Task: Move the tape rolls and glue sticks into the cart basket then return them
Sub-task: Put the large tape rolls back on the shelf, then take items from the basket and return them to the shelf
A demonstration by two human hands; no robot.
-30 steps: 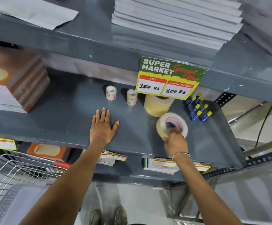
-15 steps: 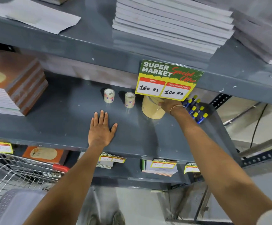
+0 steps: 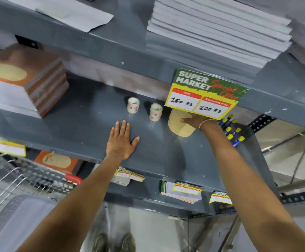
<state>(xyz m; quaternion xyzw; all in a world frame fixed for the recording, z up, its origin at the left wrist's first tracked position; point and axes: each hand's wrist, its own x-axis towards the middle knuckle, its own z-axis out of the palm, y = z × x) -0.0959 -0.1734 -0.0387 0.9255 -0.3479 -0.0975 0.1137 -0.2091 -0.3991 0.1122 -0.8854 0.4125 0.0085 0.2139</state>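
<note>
Return leg, looks like: right hand [image 3: 193, 120] rests on the masking tape stack [image 3: 180, 127] on the shelf [image 3: 86, 135], fingers hidden by the price sign [image 3: 205, 94], so grip unclear. Left hand [image 3: 119, 142] flat, open. Next: let go, withdraw.

Your work surface is the grey metal shelf [image 3: 86, 128], middle tier of the rack. Directly on it, from your left: a stack of brown-covered notebooks [image 3: 23, 79] at the left end; two small clear tape rolls [image 3: 133, 105] [image 3: 155, 112], upright and apart from each other; a stack of tan tape rolls [image 3: 180, 127], partly hidden behind the price sign [image 3: 205, 93] that hangs from the tier above; and, just beside it, a cluster of blue glue sticks with yellow caps [image 3: 232, 131]. Your left hand [image 3: 120, 142] lies flat on the bare shelf, in front of the small rolls. Your right hand [image 3: 193, 120] rests against the tan stack.
</note>
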